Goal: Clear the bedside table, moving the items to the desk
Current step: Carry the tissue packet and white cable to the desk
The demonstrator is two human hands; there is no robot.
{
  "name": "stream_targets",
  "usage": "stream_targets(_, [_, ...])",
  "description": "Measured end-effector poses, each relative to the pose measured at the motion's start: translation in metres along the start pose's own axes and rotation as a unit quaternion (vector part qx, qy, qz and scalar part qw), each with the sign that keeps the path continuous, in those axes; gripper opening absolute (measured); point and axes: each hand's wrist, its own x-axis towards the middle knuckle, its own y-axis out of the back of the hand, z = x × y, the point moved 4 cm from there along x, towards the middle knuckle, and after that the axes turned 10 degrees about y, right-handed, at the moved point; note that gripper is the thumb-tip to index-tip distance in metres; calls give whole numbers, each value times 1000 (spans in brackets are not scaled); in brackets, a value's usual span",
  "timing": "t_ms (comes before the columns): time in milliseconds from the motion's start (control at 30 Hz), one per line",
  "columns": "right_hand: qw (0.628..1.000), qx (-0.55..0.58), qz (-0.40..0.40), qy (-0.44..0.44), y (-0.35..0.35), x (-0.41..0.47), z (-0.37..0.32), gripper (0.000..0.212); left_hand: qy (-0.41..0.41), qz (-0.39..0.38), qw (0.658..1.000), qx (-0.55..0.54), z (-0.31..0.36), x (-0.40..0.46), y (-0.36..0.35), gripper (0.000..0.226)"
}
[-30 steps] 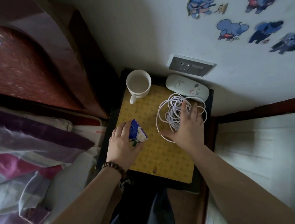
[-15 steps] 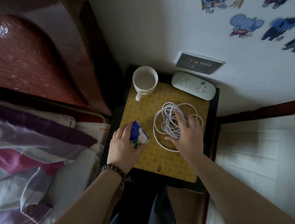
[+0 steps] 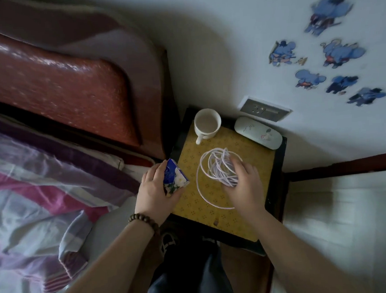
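Hands (image 3: 155,192) (image 3: 243,184), glossy packet (image 3: 173,176), coiled cable (image 3: 214,170)

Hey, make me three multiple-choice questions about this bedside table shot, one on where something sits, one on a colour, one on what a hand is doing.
1. Where does the white mug stand on the bedside table?
A. back corner nearest the headboard
B. front edge by the person
C. on the coiled cable

2. What colour is the mat on the tabletop?
A. red
B. yellow with a small pattern
C. plain white

3. What is the left hand doing?
A. resting flat on the bed
B. holding the mug handle
C. gripping a blue and white tissue pack

Answers: 1 A, the mug stands at the back by the headboard. 2 B, the mat shows yellow with small motifs. 3 C, fingers and thumb curl round the pack.
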Motion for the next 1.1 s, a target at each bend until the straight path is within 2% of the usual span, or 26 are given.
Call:
stream_targets(300, [986, 75, 57, 135, 98, 6, -124, 70, 18, 131, 989, -58, 21, -63, 117, 85])
stream_targets(533, [944, 128, 22, 303, 109, 7, -209, 67, 107, 289, 946, -104, -1, -134, 175, 81])
stream_targets(733, [893, 155, -73, 416, 72, -34, -280, 70, 233, 397, 875, -153, -57, -233, 183, 79])
stream_targets(900, [814, 173, -198, 518, 30, -115, -345, 81, 350, 460, 800, -161, -109, -336, 169, 79])
stream_targets(1100, [720, 167, -288, 609, -20, -242, -408, 74, 461, 539, 688, -156, -159, -478, 140, 75])
